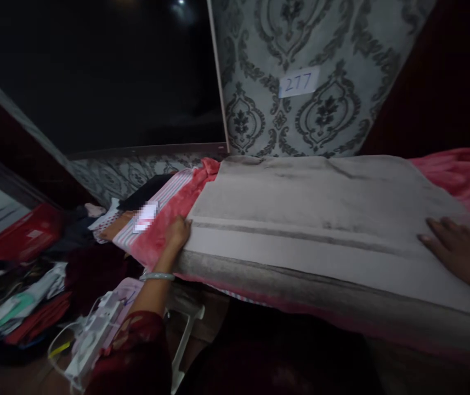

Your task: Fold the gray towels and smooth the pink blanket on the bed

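A grey cloth (pixel 300 197) with a paler band along its near side lies spread over a long padded surface, its front part hanging down over the edge. My left hand (pixel 178 233), a pale bangle on its wrist, is closed at the cloth's left edge, fingers curled on the fabric. On the right, my right hand (pixel 460 249) rests flat on the cloth with its fingers stretched out. Under the cloth, a pink-red blanket (pixel 173 211) with a striped border shows at the left. More pink fabric (pixel 460 173) lies bunched at the far right.
A large dark screen (pixel 115 71) stands behind at the left, beside patterned wallpaper with a paper marked 277 (pixel 299 82). On the left are a red container (pixel 24 233), piled clothes (pixel 29 312) and a white power strip (pixel 95 334) with a cord.
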Available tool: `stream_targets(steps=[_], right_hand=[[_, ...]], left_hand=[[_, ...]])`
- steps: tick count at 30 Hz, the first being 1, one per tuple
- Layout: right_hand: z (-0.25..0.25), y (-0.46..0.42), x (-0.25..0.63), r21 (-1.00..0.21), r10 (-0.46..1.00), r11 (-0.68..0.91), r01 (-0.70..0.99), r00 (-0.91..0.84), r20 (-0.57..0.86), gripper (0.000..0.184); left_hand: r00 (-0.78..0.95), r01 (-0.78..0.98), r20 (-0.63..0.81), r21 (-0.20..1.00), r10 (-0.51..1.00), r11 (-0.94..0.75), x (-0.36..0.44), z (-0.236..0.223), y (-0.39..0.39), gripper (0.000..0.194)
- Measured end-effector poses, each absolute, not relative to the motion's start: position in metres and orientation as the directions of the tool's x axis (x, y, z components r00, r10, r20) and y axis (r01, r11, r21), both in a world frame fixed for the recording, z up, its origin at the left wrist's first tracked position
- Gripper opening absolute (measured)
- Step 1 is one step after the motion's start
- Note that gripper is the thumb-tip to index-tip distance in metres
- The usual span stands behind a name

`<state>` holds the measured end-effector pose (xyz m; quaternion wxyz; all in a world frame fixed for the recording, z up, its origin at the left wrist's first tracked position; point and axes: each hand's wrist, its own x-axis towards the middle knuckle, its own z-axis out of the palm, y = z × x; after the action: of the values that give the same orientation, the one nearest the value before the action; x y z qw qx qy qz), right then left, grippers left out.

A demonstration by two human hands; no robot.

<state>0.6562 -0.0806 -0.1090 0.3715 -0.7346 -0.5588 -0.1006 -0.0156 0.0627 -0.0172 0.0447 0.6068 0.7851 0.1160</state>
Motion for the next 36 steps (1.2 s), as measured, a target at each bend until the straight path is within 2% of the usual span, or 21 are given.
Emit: stream_targets(steps=[2, 4, 6, 9, 11, 13, 15, 16, 18, 20, 23, 27, 36], right_hand=[[-0.116, -0.076, 0.666, -0.408, 0.788, -0.184, 0.894, 0.383, 0.483, 0.1], [-0.117, -0.075, 0.669, -0.397, 0.808, -0.246, 0.884, 0.413, 0.42, 0.107], [-0.111, -0.078, 0.667, -0.434, 0.804, -0.267, 0.861, 0.447, 0.392, 0.105], [-0.092, -0.088, 0.662, -0.588, 0.765, -0.244, 0.771, 0.526, 0.371, 0.096], [-0.076, -0.097, 0.656, -0.692, 0.692, -0.253, 0.676, 0.626, 0.359, 0.087], [-0.062, -0.105, 0.645, -0.722, 0.6, -0.324, 0.611, 0.723, 0.342, 0.076], [-0.051, -0.111, 0.625, -0.676, 0.585, -0.359, 0.643, 0.719, 0.374, 0.062], [-0.048, -0.112, 0.612, -0.637, 0.632, -0.323, 0.7, 0.66, 0.406, 0.056], [-0.047, -0.112, 0.579, -0.539, 0.771, -0.14, 0.83, 0.433, 0.467, 0.048], [-0.052, -0.109, 0.541, -0.425, 0.862, 0.041, 0.904, 0.183, 0.472, 0.048], [-0.064, -0.105, 0.492, -0.256, 0.913, 0.161, 0.953, -0.045, 0.406, 0.052], [-0.075, -0.109, 0.462, -0.131, 0.947, 0.103, 0.986, -0.057, 0.316, 0.054], [-0.068, -0.12, 0.46, -0.18, 0.94, 0.059, 0.982, 0.006, 0.341, 0.054]], left_hand=[[-0.269, 0.946, 0.086, 0.209, 0.959, 0.246, -0.015, -0.018, 0.064, 0.041], [-0.274, 0.949, 0.096, 0.191, 0.957, 0.253, -0.015, -0.017, 0.066, 0.039], [-0.28, 0.948, 0.091, 0.183, 0.956, 0.261, -0.015, -0.015, 0.067, 0.038], [-0.256, 0.952, 0.069, 0.192, 0.964, 0.239, -0.015, -0.006, 0.066, 0.034], [-0.227, 0.957, 0.079, 0.201, 0.971, 0.207, -0.013, 0.002, 0.063, 0.033], [-0.183, 0.968, 0.131, 0.198, 0.974, 0.155, -0.005, 0.009, 0.056, 0.037], [-0.1, 0.981, 0.19, 0.182, 0.977, 0.065, 0.012, 0.013, 0.048, 0.043], [-0.038, 0.984, 0.205, 0.176, 0.978, 0.001, 0.025, 0.013, 0.043, 0.045], [0.157, 0.966, 0.206, 0.17, 0.966, -0.193, 0.058, 0.012, 0.034, 0.044], [0.409, 0.881, 0.198, 0.168, 0.891, -0.442, 0.096, 0.006, 0.023, 0.046], [0.658, 0.721, 0.154, 0.152, 0.737, -0.676, 0.145, -0.006, 0.009, 0.055], [0.711, 0.692, 0.026, 0.158, 0.703, -0.705, 0.172, -0.025, -0.003, 0.063], [0.705, 0.689, 0.075, 0.165, 0.705, -0.706, 0.165, -0.036, -0.001, 0.059]])
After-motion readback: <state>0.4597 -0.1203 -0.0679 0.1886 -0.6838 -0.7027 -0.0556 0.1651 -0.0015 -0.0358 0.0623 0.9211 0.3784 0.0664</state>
